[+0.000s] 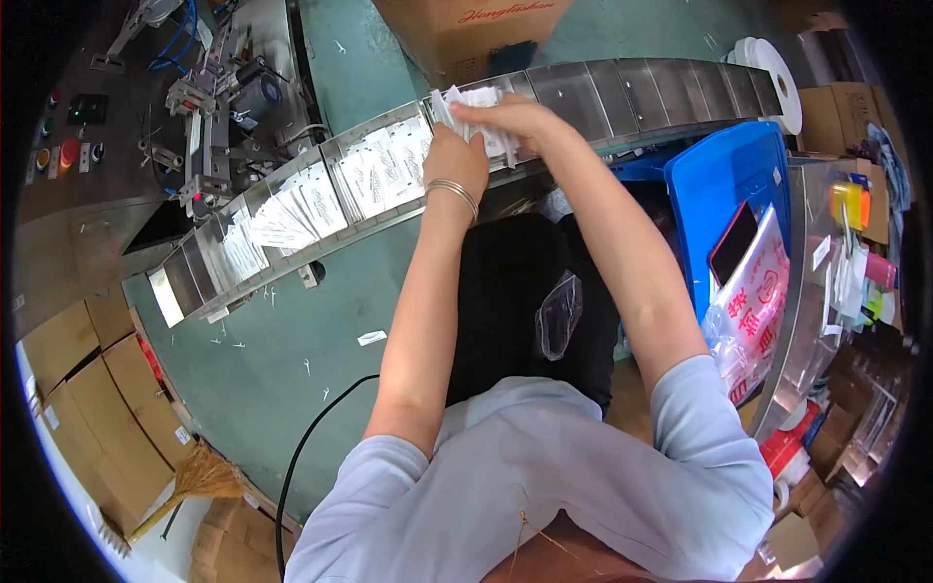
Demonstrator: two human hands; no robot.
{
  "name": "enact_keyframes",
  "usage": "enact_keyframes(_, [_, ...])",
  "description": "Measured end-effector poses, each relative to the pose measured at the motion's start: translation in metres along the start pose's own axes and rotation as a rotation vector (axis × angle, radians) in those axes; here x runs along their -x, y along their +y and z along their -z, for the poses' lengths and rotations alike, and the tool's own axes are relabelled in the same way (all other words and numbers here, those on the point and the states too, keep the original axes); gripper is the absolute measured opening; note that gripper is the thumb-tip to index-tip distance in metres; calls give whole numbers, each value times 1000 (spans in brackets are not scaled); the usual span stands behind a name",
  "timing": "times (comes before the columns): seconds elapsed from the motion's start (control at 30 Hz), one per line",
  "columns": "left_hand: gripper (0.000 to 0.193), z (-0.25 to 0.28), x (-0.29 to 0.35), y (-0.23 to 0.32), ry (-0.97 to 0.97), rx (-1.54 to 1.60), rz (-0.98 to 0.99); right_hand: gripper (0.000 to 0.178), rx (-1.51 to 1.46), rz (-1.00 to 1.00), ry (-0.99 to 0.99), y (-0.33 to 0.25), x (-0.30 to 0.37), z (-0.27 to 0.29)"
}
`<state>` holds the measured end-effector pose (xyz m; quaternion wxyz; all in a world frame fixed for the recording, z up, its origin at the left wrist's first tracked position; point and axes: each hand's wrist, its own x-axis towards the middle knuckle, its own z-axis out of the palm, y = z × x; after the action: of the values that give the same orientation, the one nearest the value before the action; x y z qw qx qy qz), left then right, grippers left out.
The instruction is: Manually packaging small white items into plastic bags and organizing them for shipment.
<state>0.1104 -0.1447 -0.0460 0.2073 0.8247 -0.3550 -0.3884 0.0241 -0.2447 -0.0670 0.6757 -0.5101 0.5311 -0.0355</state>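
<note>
White printed paper packets (473,98) stand bunched in a section of the metal conveyor trough in front of me. My left hand (456,163), with bangles at its wrist, closes on the near left edge of this bunch. From the right, my right hand (521,119) grips the same bunch, its thumb and fingers reaching across the packets; some fingertips are hidden. Left of my hands, more packets (381,167) lie in the adjoining section. A fanned pile of packets (299,209) fills the section beyond that.
The segmented metal trough (583,100) curves across in front of me, with a machine (209,126) at its left. A white roll (768,73) stands at its right end. A blue bin (729,185) with a phone (733,243) is at my right. A cardboard box (466,39) sits behind the trough.
</note>
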Motion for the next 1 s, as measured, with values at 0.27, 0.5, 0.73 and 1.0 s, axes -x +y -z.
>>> enact_keyframes(0.27, [43, -42, -3, -31, 263, -1, -275, 71, -126, 139, 229, 42, -50, -26])
enact_keyframes(0.5, [39, -9, -3, -39, 136, 421, -186, 57, -296, 254, 140, 32, -9, 4])
enact_keyframes(0.73, [52, 7, -24, 19, 155, 757, -129, 50, -404, 402, 57, 19, 39, 34])
enact_keyframes(1.0, [45, -76, 31, 134, -228, 1022, -428, 54, -511, 781, 323, 44, 112, 99])
